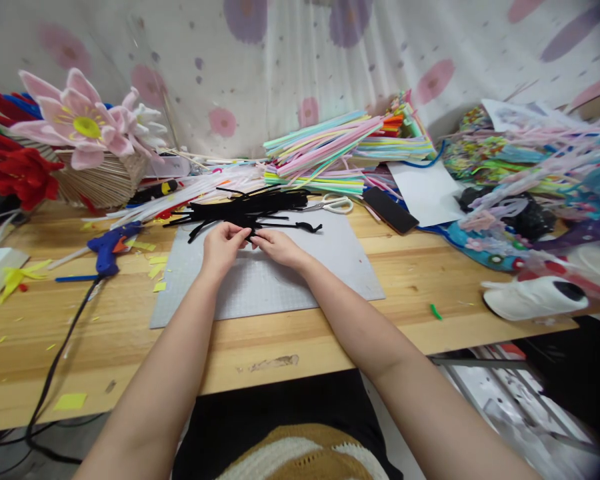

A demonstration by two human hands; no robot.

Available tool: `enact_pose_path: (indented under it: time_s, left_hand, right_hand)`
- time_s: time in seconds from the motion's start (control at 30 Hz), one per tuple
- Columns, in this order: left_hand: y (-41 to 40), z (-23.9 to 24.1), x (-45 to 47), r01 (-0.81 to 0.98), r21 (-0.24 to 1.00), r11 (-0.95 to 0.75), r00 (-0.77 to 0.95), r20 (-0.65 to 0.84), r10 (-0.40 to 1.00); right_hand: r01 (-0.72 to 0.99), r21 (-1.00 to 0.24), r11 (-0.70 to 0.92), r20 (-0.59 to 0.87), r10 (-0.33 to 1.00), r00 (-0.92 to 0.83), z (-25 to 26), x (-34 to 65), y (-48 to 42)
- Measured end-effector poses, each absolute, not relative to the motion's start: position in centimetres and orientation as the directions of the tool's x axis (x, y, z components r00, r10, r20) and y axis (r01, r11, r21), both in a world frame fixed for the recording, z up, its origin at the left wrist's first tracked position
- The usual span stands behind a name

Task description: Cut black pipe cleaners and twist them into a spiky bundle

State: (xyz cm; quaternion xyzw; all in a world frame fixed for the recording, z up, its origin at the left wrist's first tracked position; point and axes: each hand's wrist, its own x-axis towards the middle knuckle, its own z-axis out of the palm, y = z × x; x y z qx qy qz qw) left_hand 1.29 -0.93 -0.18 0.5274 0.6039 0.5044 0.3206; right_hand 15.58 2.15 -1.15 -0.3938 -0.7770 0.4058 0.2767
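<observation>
Fingertips of both hands meet over the near edge of a pile of black pipe cleaners point(245, 212), at the far side of a grey cutting mat point(280, 280). Seen from the head camera, the left hand point(223, 248) has its fingers curled inward, pinching the end of a black strand between thumb and forefinger. The right hand point(279, 247) lies palm down just beside it, its fingers pressed together and closed on the same strand, so that the two sets of fingertips almost touch. The pinched piece is mostly hidden by the fingers; the rest of the black pile spreads just beyond them, with loose ends sticking out left and right and one curled end reaching toward the right.

Around the mat on the wooden table point(410, 280): a blue glue gun point(109, 248) to the left with its black cord trailing off the near edge, white-handled scissors point(333, 204) just behind the pile, a black phone point(390, 210) to their right, and a stack of pastel pipe cleaners point(330, 150) against the curtain. A pink paper flower point(83, 120) stands at far left.
</observation>
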Motion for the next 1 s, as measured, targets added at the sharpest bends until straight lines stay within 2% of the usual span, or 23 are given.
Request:
enact_pose_path:
  time_s: [0.07, 0.1, 0.23, 0.3, 0.43, 0.53, 0.63, 0.77, 1.0]
  left_hand:
    - [-0.6, -0.4, 1.1, 0.188, 0.982, -0.016, -0.239, 0.061, 0.969]
    - [-0.5, -0.5, 1.0, 0.185, 0.983, -0.008, -0.235, 0.052, 0.971]
    - [-0.6, -0.7, 0.6, 0.402, 0.912, -0.082, -0.131, 0.146, 0.981]
    - [-0.8, -0.7, 0.7, 0.415, 0.900, -0.136, -0.069, 0.180, 0.981]
    - [-0.9, -0.8, 1.2, 0.147, 0.981, -0.125, -0.063, 0.135, 0.989]
    - [-0.8, -0.9, 1.7, -0.044, 0.994, -0.096, -0.112, 0.091, 0.990]
    - [-0.8, -1.0, 1.9, -0.098, 0.991, -0.087, -0.149, 0.072, 0.986]
    - [-0.7, -0.9, 1.8, -0.084, 0.992, -0.091, -0.171, 0.075, 0.982]
    - [-0.8, -0.8, 2.0, -0.107, 0.990, -0.088, -0.169, 0.069, 0.983]
  right_hand:
    - [0.413, -0.841, 0.349, 0.098, 0.850, -0.518, -1.2, 15.7, 2.2]
    - [0.419, -0.841, 0.343, 0.094, 0.854, -0.511, -1.1, 15.8, 2.2]
    - [0.348, -0.890, 0.295, 0.071, 0.842, -0.534, -0.9, 16.1, 2.1]
    - [0.256, -0.950, 0.179, 0.000, 0.819, -0.574, -0.7, 16.3, 1.9]
    - [0.061, -0.986, -0.158, -0.158, 0.728, -0.667, -0.4, 16.8, 1.8]
    - [-0.024, -0.955, -0.296, -0.197, 0.693, -0.693, -0.2, 16.9, 1.8]
    - [-0.053, -0.920, -0.388, -0.233, 0.652, -0.721, -0.2, 16.6, 1.7]
    - [-0.063, -0.897, -0.437, -0.248, 0.617, -0.747, -0.3, 16.3, 1.5]
    - [-0.043, -0.907, -0.420, -0.255, 0.627, -0.736, -0.2, 16.3, 1.5]
